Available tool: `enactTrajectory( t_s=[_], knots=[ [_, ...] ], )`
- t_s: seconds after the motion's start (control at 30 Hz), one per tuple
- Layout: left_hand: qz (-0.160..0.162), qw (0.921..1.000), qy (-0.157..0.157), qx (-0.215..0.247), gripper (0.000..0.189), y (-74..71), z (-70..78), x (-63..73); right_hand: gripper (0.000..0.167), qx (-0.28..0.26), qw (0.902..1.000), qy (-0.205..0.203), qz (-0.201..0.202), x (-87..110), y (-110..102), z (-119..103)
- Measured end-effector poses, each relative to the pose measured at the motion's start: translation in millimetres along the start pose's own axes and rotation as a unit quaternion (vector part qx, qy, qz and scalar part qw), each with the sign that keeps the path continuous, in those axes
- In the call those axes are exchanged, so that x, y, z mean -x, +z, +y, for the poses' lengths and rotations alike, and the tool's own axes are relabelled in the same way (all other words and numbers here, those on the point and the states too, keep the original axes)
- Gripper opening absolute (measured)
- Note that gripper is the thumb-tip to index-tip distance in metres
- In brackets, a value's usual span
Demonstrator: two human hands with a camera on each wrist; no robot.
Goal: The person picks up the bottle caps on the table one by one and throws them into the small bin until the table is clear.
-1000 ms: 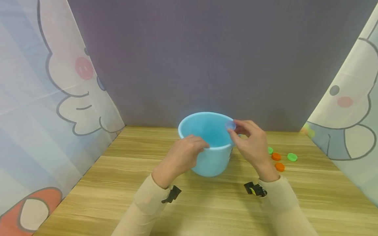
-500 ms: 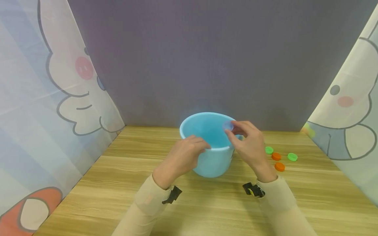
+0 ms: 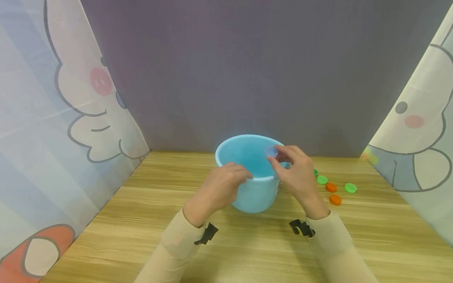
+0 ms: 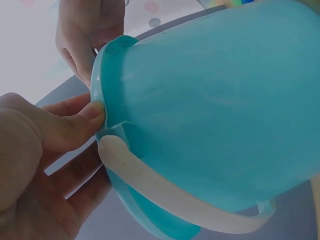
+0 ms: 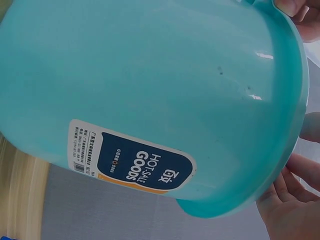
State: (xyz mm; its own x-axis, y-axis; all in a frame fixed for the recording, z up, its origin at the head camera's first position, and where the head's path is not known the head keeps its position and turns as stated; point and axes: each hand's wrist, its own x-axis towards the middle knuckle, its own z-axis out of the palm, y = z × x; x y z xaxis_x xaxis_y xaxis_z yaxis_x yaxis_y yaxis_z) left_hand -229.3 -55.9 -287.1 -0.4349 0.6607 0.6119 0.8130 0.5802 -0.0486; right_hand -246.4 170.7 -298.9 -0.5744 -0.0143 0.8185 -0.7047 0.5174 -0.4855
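A light blue plastic bucket (image 3: 254,196) stands on the wooden table. My left hand (image 3: 218,184) grips its near rim; in the left wrist view the thumb (image 4: 92,111) presses the outside of the rim and the other fingers reach inside. A white bucket handle (image 4: 170,197) hangs down beside that hand. Over the right part of the bucket's opening, my right hand (image 3: 298,173) pinches a translucent bluish-purple cap (image 3: 271,152) between thumb and fingers. The right wrist view shows the bucket's printed label (image 5: 145,165), with the right hand's fingers (image 5: 295,205) partly hidden by the rim.
To the right of the bucket lie several small caps: an orange cap (image 3: 335,200), another orange cap (image 3: 331,187), a green cap (image 3: 350,188) and others partly behind the right hand. A dark panel (image 3: 244,70) rises behind the table, with patterned curtains (image 3: 421,118) at both sides.
My right hand has moved slightly left with the cap, farther over the opening, uncovering another green cap. The bucket shifted a little right early on. The left hand keeps its hold.
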Motion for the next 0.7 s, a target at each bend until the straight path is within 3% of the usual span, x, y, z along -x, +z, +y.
enactTrajectory(
  t_s=[0.7],
  knots=[
    [-0.003,1.0000,-0.005,0.007,0.036,-0.3,0.6,-0.2,0.038,0.013,0.9998,0.012,-0.003,0.9,2.0,1.6]
  ],
)
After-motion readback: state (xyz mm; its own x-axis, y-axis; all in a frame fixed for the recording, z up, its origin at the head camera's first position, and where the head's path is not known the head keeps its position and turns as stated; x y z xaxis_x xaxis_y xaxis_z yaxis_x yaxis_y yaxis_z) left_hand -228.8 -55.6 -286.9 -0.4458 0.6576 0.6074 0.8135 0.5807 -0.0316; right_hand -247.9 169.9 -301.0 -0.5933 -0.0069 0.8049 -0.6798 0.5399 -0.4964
